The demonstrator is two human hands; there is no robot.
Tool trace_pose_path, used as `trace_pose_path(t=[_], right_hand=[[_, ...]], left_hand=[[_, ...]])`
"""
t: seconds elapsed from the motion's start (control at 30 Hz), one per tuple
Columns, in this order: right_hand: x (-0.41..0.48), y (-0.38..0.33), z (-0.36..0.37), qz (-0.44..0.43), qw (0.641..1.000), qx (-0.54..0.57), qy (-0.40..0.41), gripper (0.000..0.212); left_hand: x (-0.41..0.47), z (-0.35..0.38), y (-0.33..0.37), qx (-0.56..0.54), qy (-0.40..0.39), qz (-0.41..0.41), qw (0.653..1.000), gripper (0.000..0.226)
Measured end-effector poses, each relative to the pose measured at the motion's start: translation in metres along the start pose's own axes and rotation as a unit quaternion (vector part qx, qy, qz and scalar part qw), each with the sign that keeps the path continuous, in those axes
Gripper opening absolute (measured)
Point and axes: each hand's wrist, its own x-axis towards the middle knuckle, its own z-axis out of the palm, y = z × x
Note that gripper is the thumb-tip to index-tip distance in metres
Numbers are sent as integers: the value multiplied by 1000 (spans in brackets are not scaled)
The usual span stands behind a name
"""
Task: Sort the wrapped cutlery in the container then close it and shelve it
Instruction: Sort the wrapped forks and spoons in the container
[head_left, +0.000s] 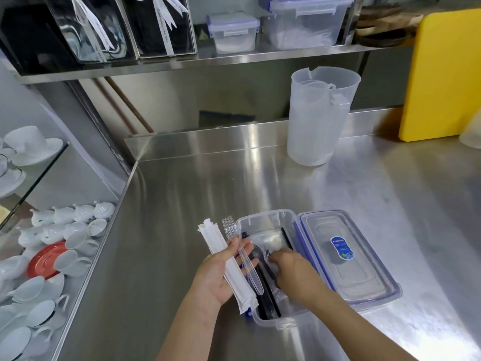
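A clear plastic container (263,272) is seen open on a steel counter (182,194), near its near edge, with its blue-rimmed lid (348,259) laid flat just to the right, touching its side. A bundle of white paper-wrapped pieces (229,267) and a few clear plastic forks (243,254) are clamped together in the left hand (221,272), held just left of the container and over its left rim. The right hand (294,272) is reached down into the container among black cutlery in clear wrappers (265,280); whether its fingers are closed on a piece cannot be told, as they are hidden by the wrappers.

The sorting is judged to be still in progress, with closing and shelving yet to be done. The loose forks could be let slip from the crowded left-hand grip onto the counter, since they are pinned only by the thumb against the bundle. A wrapper left standing above the rim could keep the lid from being latched. On the far shelf (234,61), similar lidded boxes (281,24) stand close together, so a neighbour could be knocked when the container is put up.
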Motion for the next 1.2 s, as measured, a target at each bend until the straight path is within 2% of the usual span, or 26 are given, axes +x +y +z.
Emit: trace_pose_path(t=[0.1,0.17,0.3,0.43,0.5,0.57,0.63,0.7,0.9,1.0,1.2], right_hand=[[4,3,-1,64,998,2,28,19],[6,1,1,84,997,0,1,23],[8,-2,7,78,996,26,-38,11],[13,-1,5,58,990,110,-68,22],[13,-2,2,67,988,119,-76,20],[13,-2,0,94,987,112,-65,2],[13,-4,1,125,983,113,-71,21],[14,-7,4,139,985,75,-74,27],[19,-15,6,146,986,10,-86,12],[18,-20,6,157,984,-5,-89,22],[16,-17,8,149,984,-46,-82,29]], left_hand=[[1,-2,3,-2,1,1,1000,12],[2,-4,6,-7,0,3,1000,12],[1,-8,10,-11,-1,13,1000,12],[-2,-9,11,-10,0,14,1000,12],[-1,-9,10,-14,0,9,1000,12],[0,-8,8,-16,-1,0,1000,11],[0,-8,7,-17,-4,-7,1000,11],[0,-8,5,-15,-1,-11,1000,11],[-1,-11,4,-8,12,-14,1000,10],[-2,-10,5,-5,12,-17,1000,10],[-2,-13,4,-3,13,-22,1000,10]])
